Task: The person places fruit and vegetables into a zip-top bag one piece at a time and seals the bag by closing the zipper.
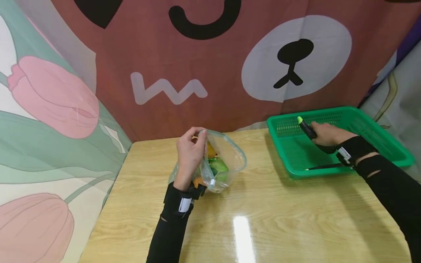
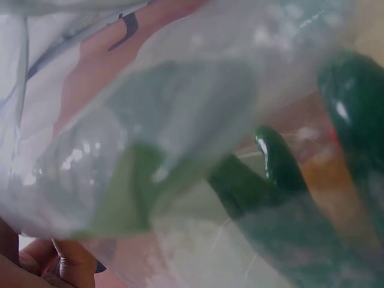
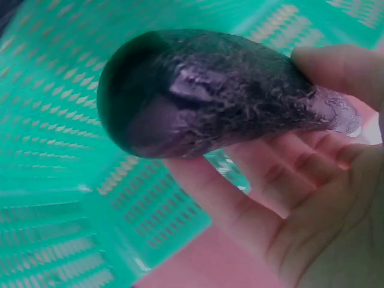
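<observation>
My left hand pinches the rim of a clear plastic bag, whose mouth gapes to the right. Inside it lie a green vegetable like a pepper and a yellow-orange piece. Close up in the left wrist view, glossy dark green vegetables show through the plastic. Over the green basket, my right hand grips a dark purple eggplant with the thumb on one side and the fingers on the other. Its green-tipped end points up and left in the head view.
A thin dark thing with a pale tip lies in the basket near its front wall. The wooden table carries both bag and basket. Behind stands a brown printed cloth, with a tulip-patterned cloth at the left.
</observation>
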Demonstrator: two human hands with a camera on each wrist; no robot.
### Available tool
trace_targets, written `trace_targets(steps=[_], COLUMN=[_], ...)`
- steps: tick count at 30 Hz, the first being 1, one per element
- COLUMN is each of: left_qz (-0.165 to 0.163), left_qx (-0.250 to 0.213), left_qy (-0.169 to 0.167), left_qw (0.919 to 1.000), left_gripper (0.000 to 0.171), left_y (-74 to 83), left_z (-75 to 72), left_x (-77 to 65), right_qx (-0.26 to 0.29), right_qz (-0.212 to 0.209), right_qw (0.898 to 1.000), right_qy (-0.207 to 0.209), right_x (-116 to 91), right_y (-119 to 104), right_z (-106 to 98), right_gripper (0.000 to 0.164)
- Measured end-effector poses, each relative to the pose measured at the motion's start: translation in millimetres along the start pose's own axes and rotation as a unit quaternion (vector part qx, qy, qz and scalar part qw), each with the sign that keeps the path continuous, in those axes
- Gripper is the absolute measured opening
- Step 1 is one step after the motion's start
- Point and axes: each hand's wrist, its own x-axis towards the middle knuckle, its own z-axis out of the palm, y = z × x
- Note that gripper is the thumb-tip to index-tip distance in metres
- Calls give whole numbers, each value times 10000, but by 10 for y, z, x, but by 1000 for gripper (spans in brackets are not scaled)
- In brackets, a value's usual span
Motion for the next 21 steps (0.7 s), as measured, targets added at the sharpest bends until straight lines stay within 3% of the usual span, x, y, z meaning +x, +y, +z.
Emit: trace_targets(steps=[6, 13, 21], left_qz=[36, 179, 288], left_qx=[58, 280, 359], left_qy=[11, 102, 75], left_qw=[10000, 9994, 9989], left_gripper=[17, 17, 18], left_y=[-14, -18, -23], left_z=[6, 16, 28], left_x=[-24, -6, 9], right_qx=[171, 358, 1503], right_qz=[-135, -412, -803], right_qw=[9989, 9927, 9770], right_qy=[404, 1078, 1283], right_x=[-95, -274, -411], right_y=[-243, -722, -1304], right_z=[-145, -372, -394], right_gripper=[51, 55, 51])
